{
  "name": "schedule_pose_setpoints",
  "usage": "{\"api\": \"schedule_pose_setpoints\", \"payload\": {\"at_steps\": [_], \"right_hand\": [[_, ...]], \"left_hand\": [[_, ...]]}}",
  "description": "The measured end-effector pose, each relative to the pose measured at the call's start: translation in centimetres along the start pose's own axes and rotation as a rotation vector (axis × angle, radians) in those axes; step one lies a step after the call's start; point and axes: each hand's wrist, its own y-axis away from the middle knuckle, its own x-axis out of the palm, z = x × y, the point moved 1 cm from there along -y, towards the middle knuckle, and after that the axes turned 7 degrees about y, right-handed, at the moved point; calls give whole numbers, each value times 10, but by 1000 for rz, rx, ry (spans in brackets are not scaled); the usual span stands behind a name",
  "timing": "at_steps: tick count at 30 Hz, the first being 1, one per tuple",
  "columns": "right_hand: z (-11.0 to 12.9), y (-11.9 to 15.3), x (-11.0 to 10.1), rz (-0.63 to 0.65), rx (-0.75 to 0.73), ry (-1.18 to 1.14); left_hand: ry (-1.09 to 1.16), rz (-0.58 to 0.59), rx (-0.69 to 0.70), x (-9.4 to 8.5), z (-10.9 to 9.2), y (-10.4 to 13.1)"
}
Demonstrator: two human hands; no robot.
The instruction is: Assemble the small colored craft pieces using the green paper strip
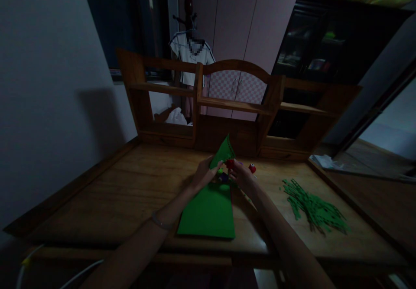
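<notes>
My left hand (205,173) grips a raised green sheet (223,151), which has a row of small holes or cuts along its right edge. A small red object (230,163) is pinched in my right hand (241,175), right against that edge. Below both hands a flat green stack or pad (209,213) lies on the desk. Small dark purple (223,176) and light green pieces sit between the hands. Another red piece (252,167) with a pale round spot rests just beyond my right hand.
Green paper strips (313,206) lie in a pile on the right of the wooden desk (130,193). A wooden shelf unit (235,105) stands along the back edge. A wall rises at the left, and white cables hang at the front left.
</notes>
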Motion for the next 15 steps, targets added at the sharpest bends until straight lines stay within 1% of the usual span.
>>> {"api": "schedule_pose_setpoints", "payload": {"at_steps": [4, 9, 12, 15], "right_hand": [[0, -1, 0, -7, 6, 35], [-2, -1, 0, -18, -2, 42], [-2, 0, 0, -16, -9, 32], [-1, 0, 0, -10, -7, 64]], "left_hand": [[10, -6, 0, 0, 2, -1], [15, 0, -38, 0, 1, 0], [9, 4, -34, 0, 0, 0], [-10, -19, -22, 1, 1, -1]]}}
